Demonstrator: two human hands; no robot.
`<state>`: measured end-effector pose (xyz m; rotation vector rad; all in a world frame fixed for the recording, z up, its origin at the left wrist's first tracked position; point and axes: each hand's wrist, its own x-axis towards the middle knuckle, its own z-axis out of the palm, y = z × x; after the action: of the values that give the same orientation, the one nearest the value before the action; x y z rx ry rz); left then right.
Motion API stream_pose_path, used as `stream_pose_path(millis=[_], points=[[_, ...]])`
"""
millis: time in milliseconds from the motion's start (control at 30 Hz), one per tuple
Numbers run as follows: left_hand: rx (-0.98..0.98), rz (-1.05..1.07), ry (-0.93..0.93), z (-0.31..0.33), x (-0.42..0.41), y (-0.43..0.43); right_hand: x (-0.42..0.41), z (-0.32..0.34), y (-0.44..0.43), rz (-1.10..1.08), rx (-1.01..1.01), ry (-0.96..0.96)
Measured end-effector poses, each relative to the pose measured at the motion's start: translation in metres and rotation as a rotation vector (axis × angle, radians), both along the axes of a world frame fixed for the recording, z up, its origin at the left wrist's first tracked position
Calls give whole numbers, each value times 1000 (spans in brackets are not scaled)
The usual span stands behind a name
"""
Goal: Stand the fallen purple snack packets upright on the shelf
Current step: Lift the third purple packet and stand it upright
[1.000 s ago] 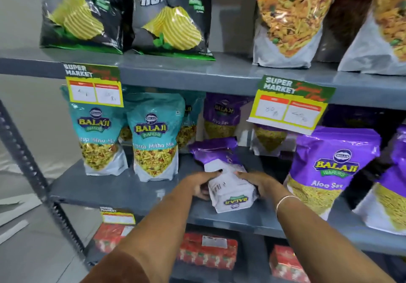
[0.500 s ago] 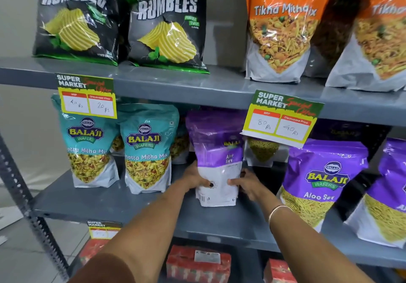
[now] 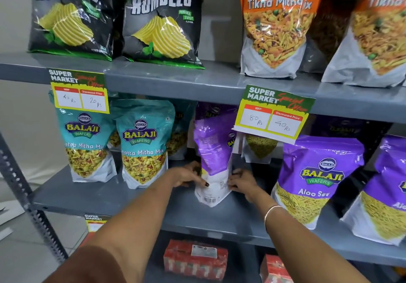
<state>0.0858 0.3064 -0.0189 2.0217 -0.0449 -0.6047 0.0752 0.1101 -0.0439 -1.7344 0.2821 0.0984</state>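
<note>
both hands clamp the purple packet (image 3: 214,151) at its white base, left hand (image 3: 186,176) and right hand (image 3: 242,184) either side, upright on the grey middle shelf (image 3: 153,203) (back panel facing out), between teal packets (image 3: 142,144) and aloo sev packet (image 3: 316,177).

Grey metal shelving (image 3: 153,80), perforated upright (image 3: 24,197) at left; plain pale wall (image 3: 15,14); light floor (image 3: 17,256).

Purple packet (image 3: 214,151) stands upright on middle shelf (image 3: 123,201), back panel outward. Left hand (image 3: 186,176) grips its base at 9 o'clock, right hand (image 3: 242,182) at 3 o'clock. Teal packets (image 3: 142,144) at 9 o'clock; Aloo Sev packet (image 3: 316,177) at 3 o'clock.
</note>
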Motion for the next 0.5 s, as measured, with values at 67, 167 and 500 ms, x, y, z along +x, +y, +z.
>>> stream_pose_path(millis=[67,167,500], points=[[3,23,16,3,1,3,-7,4,-6,218,67,19],[-113,144,-5,2,6,-5,-19,16,-3,479,45,-29],[-81,117,-72,5,14,-14,-13,32,-19,453,-191,4]])
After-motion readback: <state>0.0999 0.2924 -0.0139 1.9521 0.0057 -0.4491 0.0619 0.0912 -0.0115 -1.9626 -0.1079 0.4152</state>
